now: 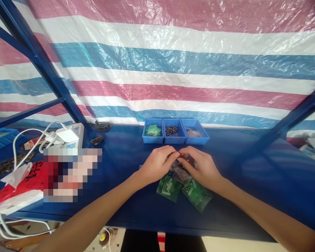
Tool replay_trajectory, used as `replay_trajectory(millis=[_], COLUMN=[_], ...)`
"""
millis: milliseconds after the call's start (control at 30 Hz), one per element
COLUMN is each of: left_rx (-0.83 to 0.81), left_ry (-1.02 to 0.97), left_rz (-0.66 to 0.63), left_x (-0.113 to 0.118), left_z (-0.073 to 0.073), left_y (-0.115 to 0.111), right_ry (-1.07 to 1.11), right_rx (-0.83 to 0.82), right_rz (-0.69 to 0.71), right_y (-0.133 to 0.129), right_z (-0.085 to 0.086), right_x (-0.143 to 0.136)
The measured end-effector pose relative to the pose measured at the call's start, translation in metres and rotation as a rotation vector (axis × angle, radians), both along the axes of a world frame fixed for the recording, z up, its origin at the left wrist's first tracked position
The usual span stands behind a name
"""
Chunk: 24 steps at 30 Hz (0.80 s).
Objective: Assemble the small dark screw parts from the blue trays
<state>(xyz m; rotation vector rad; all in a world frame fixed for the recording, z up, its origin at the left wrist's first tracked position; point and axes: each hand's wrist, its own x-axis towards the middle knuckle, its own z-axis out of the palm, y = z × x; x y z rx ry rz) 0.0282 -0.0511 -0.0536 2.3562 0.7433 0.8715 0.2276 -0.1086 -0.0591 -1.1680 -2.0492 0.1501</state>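
At the centre of the frame, a person's left hand (157, 164) and right hand (201, 168) meet over a blue worktop (252, 175), their fingers (173, 155) pinched together on a small clear bag of dark parts (181, 172). The bag lies on the worktop between the two hands, partly hidden by them, and what exactly it holds is too small to tell.

Just below the hands, toward the lower centre, two green packets (185, 190) lie flat on the worktop, side by side and touching, the clear bag overlapping their upper edges.

Above the hands, three blue bins stand in a row against a striped tarpaulin (173, 70) that fills the upper half of the picture. The left bin (153, 131) holds green pieces, the middle bin (174, 131) holds small dark parts, and the right bin (195, 132) holds pale brownish bits whose kind cannot be made out. The bins touch one another and stand near the hands but apart from them.

At the left of the frame, a white power strip (72, 134) with plugs and white cables (26, 136) sits on the worktop, beside a red-and-white plastic bag (18, 189).
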Motion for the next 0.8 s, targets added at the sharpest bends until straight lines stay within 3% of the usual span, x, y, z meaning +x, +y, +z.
replay_trajectory(millis=[133, 233, 367, 467, 633, 800], left_rx=[0.158, 0.245, 0.302, 0.336, 0.352, 0.375], left_ry=[0.121, 0.214, 0.285, 0.335, 0.381, 0.395], left_rz=[0.007, 0.039, 0.063, 0.079, 0.078, 0.06], left_x=[-0.015, -0.025, -0.029, -0.028, -0.026, -0.021], left_z=[-0.002, -0.004, -0.006, -0.007, -0.007, -0.005], left_y=[0.017, 0.03, 0.035, 0.034, 0.03, 0.024], right_ry=[-0.083, -0.177, -0.245, -0.285, -0.348, -0.427], right_rx=[0.063, 0.182, 0.16, 0.133, -0.012, -0.118], right_rz=[-0.013, -0.056, -0.186, -0.18, -0.108, -0.144], right_y=[0.012, 0.043, 0.076, 0.065, 0.03, 0.038], right_z=[0.004, 0.016, 0.033, 0.032, 0.007, -0.006], right_x=[0.003, 0.007, 0.007, 0.01, 0.035, 0.064])
